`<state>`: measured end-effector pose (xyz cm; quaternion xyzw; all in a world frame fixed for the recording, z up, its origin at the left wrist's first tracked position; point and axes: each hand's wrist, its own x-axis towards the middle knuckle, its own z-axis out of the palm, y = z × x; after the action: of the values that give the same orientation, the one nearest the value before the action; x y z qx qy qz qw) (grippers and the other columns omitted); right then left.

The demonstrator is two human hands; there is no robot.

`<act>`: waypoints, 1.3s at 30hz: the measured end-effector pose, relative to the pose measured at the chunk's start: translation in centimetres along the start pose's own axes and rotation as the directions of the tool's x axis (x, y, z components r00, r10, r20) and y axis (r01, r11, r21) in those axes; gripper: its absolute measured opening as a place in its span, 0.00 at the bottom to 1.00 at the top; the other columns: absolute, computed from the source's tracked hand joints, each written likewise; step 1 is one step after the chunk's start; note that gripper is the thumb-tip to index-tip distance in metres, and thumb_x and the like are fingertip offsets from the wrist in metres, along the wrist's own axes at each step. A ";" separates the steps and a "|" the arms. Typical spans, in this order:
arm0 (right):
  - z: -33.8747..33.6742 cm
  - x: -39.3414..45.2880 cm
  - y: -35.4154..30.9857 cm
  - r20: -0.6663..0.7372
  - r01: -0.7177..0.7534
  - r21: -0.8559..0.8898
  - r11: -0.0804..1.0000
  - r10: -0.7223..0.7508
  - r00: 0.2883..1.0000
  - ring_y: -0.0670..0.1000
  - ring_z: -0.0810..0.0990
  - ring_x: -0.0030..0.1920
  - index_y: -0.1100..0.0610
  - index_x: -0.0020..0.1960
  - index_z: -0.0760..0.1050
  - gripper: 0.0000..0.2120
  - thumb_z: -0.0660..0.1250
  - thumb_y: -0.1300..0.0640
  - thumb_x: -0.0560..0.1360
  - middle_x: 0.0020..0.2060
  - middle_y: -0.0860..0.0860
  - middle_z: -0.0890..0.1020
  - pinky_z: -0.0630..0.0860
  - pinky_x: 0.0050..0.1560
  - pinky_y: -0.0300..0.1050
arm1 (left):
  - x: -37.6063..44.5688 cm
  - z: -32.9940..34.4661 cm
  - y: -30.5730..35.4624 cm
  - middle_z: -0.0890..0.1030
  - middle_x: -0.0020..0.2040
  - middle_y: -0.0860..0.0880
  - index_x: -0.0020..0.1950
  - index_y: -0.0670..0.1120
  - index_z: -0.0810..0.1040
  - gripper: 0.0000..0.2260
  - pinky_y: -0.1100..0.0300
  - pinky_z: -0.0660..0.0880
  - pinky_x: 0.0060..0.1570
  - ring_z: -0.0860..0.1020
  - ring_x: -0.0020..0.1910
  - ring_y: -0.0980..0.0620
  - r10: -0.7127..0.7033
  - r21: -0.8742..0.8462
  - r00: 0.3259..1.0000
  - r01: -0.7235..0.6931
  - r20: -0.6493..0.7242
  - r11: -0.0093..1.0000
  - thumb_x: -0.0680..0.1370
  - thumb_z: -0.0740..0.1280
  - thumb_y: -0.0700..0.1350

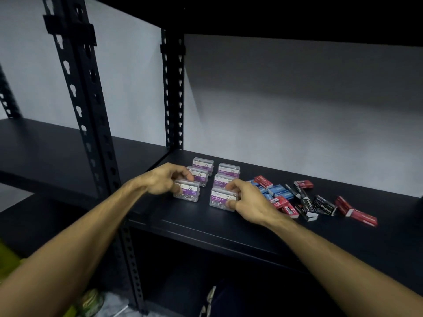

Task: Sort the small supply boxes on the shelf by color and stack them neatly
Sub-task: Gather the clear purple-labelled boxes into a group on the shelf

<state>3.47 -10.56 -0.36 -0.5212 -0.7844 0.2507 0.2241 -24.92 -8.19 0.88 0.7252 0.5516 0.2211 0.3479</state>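
Several clear paper clip boxes with purple labels stand in two rows on the dark shelf (206,227). My left hand (166,178) grips the nearest box of the left row (188,192). My right hand (246,199) pinches the nearest box of the right row (220,199) between thumb and fingers. Behind them stand more paper clip boxes (202,163), (229,169). To the right lies a loose jumble of small staple boxes: red (263,181), blue (278,191) and black (325,205).
Perforated black uprights (91,133), (172,92) frame the shelf at left. A second red staple box (364,217) lies furthest right. A neighbouring shelf (45,152) extends left. The shelf above overhangs. Below are dim objects, including something green (91,302).
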 end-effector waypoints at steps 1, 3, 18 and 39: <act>0.1 0.1 -0.1 -0.009 0.000 -0.002 1.000 0.000 1.000 0.44 0.78 0.50 0.51 0.63 0.72 0.18 0.72 0.58 0.75 0.54 0.47 0.78 0.77 0.53 0.41 | 0.1 -0.1 -0.2 0.83 0.46 0.47 0.54 0.48 0.80 0.19 0.58 0.78 0.45 0.81 0.42 0.53 0.004 -0.013 1.000 -0.004 0.001 1.000 0.71 0.71 0.27; 0.2 0.2 -0.2 -0.015 0.000 -0.009 1.000 0.000 1.000 0.43 0.77 0.49 0.51 0.64 0.72 0.19 0.72 0.57 0.75 0.55 0.46 0.77 0.74 0.49 0.37 | 0.2 -0.1 -0.4 0.83 0.47 0.46 0.54 0.49 0.80 0.19 0.58 0.78 0.46 0.82 0.43 0.53 0.014 -0.027 1.000 -0.014 -0.001 1.000 0.71 0.71 0.28; 0.8 0.9 -0.9 0.007 -0.004 -0.026 1.000 0.004 1.000 0.45 0.78 0.54 0.52 0.66 0.71 0.20 0.72 0.58 0.75 0.58 0.46 0.77 0.77 0.58 0.45 | 0.3 -0.1 -0.6 0.84 0.50 0.47 0.55 0.49 0.80 0.18 0.60 0.78 0.46 0.82 0.44 0.56 0.045 -0.027 0.999 -0.045 0.007 0.999 0.72 0.72 0.30; 0.8 0.8 -0.9 -0.009 0.014 -0.040 0.999 -0.014 1.000 0.45 0.74 0.56 0.52 0.68 0.70 0.21 0.70 0.57 0.77 0.63 0.49 0.76 0.75 0.59 0.43 | -0.4 0.3 0.7 0.82 0.51 0.49 0.58 0.46 0.79 0.17 0.69 0.77 0.41 0.81 0.43 0.60 0.031 0.019 0.999 -0.030 -0.033 0.999 0.74 0.71 0.31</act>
<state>2.04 -10.26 -0.37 -0.5211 -0.7919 0.2310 0.2192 -24.34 -8.72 1.28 0.7329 0.5483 0.2332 0.3283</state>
